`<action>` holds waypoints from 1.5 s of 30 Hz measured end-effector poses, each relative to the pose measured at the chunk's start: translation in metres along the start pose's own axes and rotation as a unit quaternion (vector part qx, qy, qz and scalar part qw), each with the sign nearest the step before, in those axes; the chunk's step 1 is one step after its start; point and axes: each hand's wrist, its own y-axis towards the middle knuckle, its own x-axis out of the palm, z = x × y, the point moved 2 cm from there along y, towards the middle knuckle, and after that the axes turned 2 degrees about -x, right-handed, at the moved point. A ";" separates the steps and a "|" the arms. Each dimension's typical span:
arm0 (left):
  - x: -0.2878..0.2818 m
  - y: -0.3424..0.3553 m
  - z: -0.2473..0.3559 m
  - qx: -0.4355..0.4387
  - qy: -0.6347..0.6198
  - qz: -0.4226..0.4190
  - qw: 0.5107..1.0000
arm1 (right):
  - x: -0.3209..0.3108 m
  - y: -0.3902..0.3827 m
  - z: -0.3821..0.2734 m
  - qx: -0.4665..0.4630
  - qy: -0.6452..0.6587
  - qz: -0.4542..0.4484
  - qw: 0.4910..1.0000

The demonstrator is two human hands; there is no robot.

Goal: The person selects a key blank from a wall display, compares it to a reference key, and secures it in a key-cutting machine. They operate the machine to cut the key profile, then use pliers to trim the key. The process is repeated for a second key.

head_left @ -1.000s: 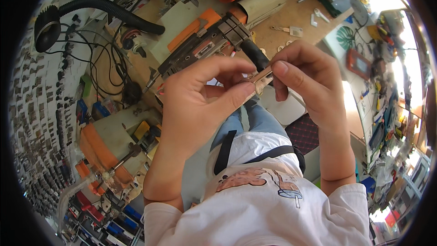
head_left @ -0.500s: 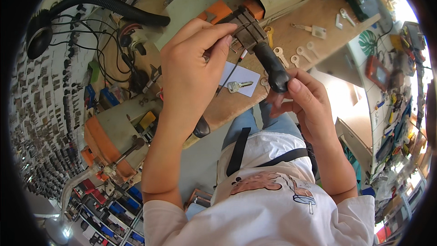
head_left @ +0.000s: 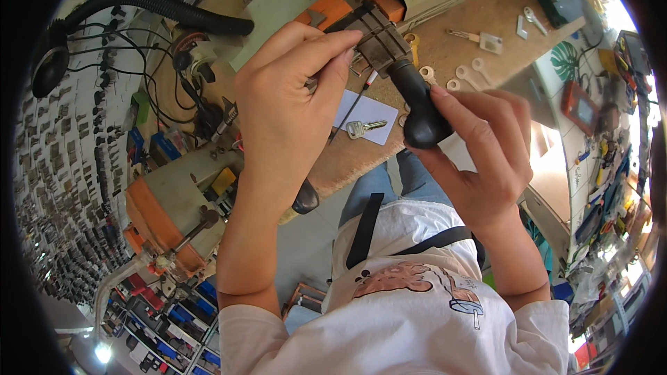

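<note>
My left hand (head_left: 292, 97) is closed at the left side of a metal clamp (head_left: 375, 35), index finger and thumb near its jaws; whatever they pinch is mostly hidden. My right hand (head_left: 479, 156) grips the rounded end of the black handle (head_left: 420, 114) that sticks out from the clamp. Beneath, a silver key (head_left: 356, 129) lies on a white card (head_left: 379, 135), with a thin dark rod (head_left: 351, 114) across the card. Several key blanks (head_left: 478, 71) lie on the wooden bench (head_left: 340, 170) to the right of the clamp.
A black flexible lamp (head_left: 149, 10) and cables are at the upper left. An orange-and-grey machine (head_left: 160, 226) sits at lower left, beside a wall covered with hanging keys (head_left: 62, 180). A key with a tag (head_left: 490, 42) lies toward the back; tools crowd the right shelves (head_left: 604, 160).
My hands, earlier together around a small metal piece, have parted: the left moved up to the clamp, the right onto the handle. The right fingers have since shifted up along the knob.
</note>
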 end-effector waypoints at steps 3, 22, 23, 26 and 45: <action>0.000 0.000 0.000 0.000 0.000 0.001 1.000 | 0.002 0.002 0.001 0.054 0.068 -0.024 0.996; -0.008 -0.004 0.002 -0.017 0.005 0.030 0.999 | 0.011 -0.002 -0.003 -0.025 -0.013 0.017 0.999; -0.011 -0.007 0.001 -0.012 0.013 0.039 0.999 | 0.014 -0.003 -0.005 -0.008 0.000 0.033 0.999; -0.030 -0.023 -0.004 0.046 0.064 0.103 0.991 | 0.021 -0.008 -0.008 0.037 0.023 0.067 0.997; -0.041 -0.101 -0.003 -0.087 -0.251 0.197 0.944 | 0.000 0.058 -0.008 0.023 0.083 -0.013 0.996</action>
